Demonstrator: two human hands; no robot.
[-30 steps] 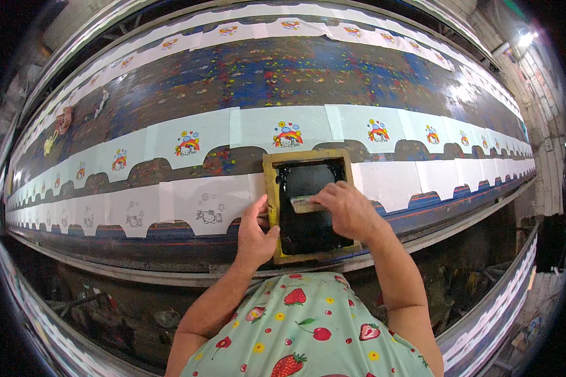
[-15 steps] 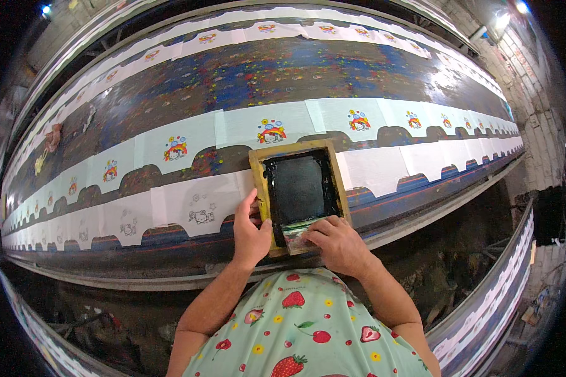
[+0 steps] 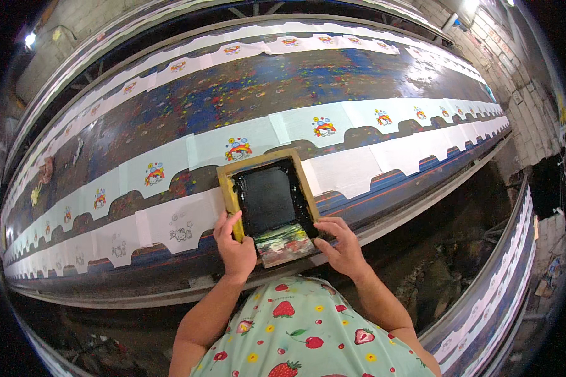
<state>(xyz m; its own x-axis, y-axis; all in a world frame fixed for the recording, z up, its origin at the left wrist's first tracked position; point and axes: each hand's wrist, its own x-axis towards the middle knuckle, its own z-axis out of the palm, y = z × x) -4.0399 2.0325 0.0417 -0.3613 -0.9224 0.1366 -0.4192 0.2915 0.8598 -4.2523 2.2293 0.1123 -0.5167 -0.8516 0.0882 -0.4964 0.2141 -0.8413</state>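
A wooden-framed printing screen (image 3: 229, 195) rests over the near row of pale cut fabric pieces, its mesh coated in black ink. My left hand (image 3: 238, 254) grips the frame's left side near the lower corner, thumb on the inner side. My right hand (image 3: 342, 246) holds the right side, fingers on the rim and thumb below them. Between the hands, a paint-smeared squeegee (image 3: 285, 245) lies across the near end of the screen; neither hand is around it. Just left of the frame, a fabric piece (image 3: 185, 227) carries a black outline print.
A long paint-spattered table (image 3: 188, 100) runs across the view. Beyond the screen lies a row of pale green pieces (image 3: 207, 151) with coloured rainbow prints. Plain pink pieces (image 3: 393, 157) extend to the right. Another table (image 3: 478, 320) stands at the lower right.
My right hand has let go of the squeegee and moved to the frame's right side. The squeegee now lies flatter. My view has shifted, with the scene sliding left and down.
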